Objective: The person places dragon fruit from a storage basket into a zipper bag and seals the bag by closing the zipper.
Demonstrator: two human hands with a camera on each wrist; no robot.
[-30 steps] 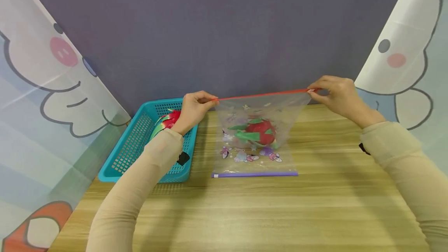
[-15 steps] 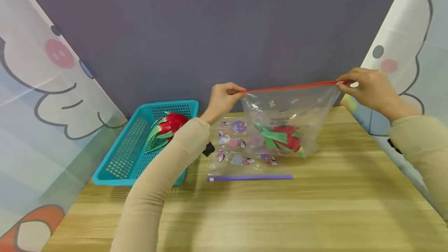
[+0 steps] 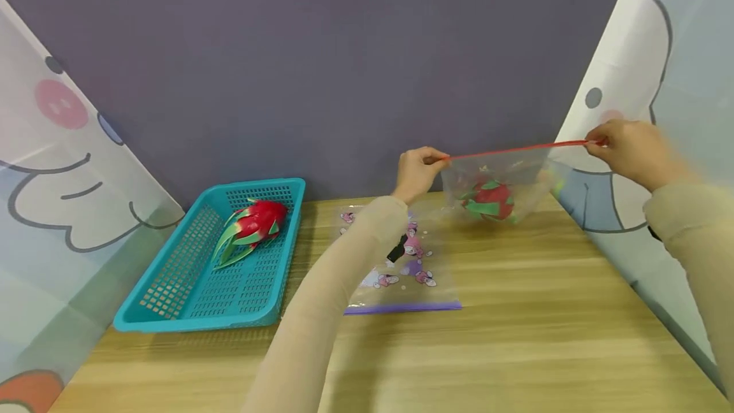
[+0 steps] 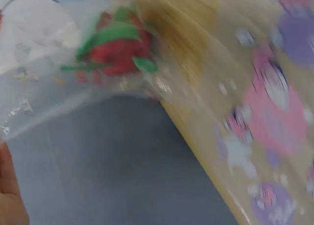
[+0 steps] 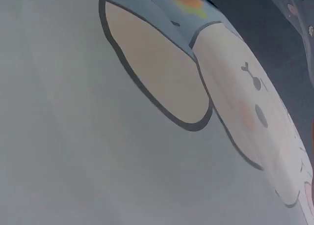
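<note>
A clear zip bag with a red zip edge hangs stretched between both hands over the back right of the table. Inside it sits a red dragon fruit with green leaf tips, also seen blurred through the plastic in the left wrist view. My left hand pinches the left end of the red edge. At the other end, my right hand pinches the corner of that edge. A second zip bag, with a purple edge and printed cartoon figures, lies flat on the table, partly behind the left forearm.
A teal plastic basket stands at the left of the wooden table. Another dragon fruit lies in it. A dark grey wall panel rises behind the table, with printed cartoon sheets on both sides.
Both hands have carried the bag with the dragon fruit to the right, off the flat purple-edged bag. The view has also shifted, showing the whole basket.
</note>
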